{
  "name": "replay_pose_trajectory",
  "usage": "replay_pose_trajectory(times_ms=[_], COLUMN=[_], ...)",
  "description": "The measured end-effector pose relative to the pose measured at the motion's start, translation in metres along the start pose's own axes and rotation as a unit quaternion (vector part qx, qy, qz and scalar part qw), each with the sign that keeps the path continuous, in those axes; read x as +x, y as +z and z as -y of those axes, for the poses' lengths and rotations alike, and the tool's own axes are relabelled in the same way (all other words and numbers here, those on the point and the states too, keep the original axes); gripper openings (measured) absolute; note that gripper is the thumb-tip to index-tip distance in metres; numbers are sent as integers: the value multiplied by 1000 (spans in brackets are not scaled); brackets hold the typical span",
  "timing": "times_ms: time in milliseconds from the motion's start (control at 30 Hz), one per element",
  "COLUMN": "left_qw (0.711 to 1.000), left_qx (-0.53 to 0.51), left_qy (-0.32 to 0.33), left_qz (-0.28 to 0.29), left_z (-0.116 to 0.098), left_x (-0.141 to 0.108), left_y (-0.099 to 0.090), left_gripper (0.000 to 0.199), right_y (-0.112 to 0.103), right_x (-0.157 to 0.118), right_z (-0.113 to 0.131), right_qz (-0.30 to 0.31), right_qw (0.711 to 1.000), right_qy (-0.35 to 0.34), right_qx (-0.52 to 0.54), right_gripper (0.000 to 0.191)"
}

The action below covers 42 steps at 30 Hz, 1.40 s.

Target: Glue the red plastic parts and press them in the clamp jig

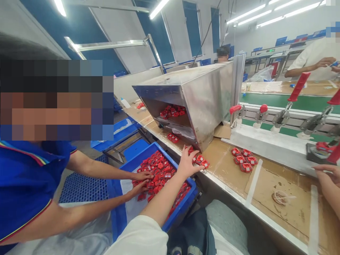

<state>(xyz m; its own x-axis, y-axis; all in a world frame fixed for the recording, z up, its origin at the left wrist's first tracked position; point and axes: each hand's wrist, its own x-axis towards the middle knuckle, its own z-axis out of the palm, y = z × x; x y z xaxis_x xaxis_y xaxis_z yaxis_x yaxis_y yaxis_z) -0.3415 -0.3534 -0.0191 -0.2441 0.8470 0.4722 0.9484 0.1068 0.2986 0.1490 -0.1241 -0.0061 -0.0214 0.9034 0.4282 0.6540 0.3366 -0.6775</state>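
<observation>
My left hand point(188, 162) reaches to the table's front edge with its fingers spread over a small group of red plastic parts point(201, 161). The fingertips are at these parts; no part is plainly gripped. At the right edge of the view, my right hand point(329, 182) is partly cut off. Its visible fingers stretch out just below a red part point(325, 146) seated on a dark block of the clamp fixture point(268, 141). Several more red parts point(243, 160) lie on the cardboard-covered table between my hands.
A metal hopper point(204, 102) with red parts inside stands on the table. A co-worker's hands point(142, 182) are among red parts in a blue bin point(192, 186) at my left. Toggle clamps point(283, 117) with red handles line the fixture. Beyond runs a green conveyor belt point(255, 102).
</observation>
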Motion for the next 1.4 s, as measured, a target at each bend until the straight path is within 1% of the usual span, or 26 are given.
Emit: replay_pose_trajectory(times_ms=[100,167,233,333,500,600,700,800,867,933,1033,1133,1267,1400], left_qw=[1000,999,999,999,1000,1000,999,997,994,992,992,994,993,987], left_qx=[21,33,37,39,27,22,6,-10,-19,-25,-11,14,11,-8], left_qy=[7,11,15,22,13,19,49,79,101,113,96,79,98,130], left_qz=[-3,-12,-21,-17,8,5,2,13,34,59,79,79,59,92], left_z=[-17,-26,-29,-25,-8,-8,-22,-48,-66,-81,-92,-91,-84,-84], left_x=[-1,-2,-1,5,18,17,8,0,2,11,35,63,91,115], left_y=[-3,-3,-4,-5,-5,-2,2,9,15,22,35,48,60,68], left_gripper=[75,66,60,60,55,51,52,58,61,62,62,59,55,64], right_y=[-2,-1,-1,1,1,1,2,3,4,5,7,8,10,12], right_x=[2,3,3,3,3,2,2,2,2,2,2,2,3,4], right_z=[8,13,15,16,17,19,19,15,13,11,10,9,5,2], right_qz=[21,14,8,7,15,26,36,35,37,37,29,27,38,45], right_qw=[998,998,997,997,995,994,993,992,992,992,992,992,991,991], right_qy=[33,27,10,-9,-25,-26,-30,-41,-47,-51,-52,-53,-62,-62], right_qx=[42,63,75,76,90,98,107,113,113,113,115,112,112,109], right_gripper=[23,25,25,23,21,18,15,14,15,16,17,17,18,19])
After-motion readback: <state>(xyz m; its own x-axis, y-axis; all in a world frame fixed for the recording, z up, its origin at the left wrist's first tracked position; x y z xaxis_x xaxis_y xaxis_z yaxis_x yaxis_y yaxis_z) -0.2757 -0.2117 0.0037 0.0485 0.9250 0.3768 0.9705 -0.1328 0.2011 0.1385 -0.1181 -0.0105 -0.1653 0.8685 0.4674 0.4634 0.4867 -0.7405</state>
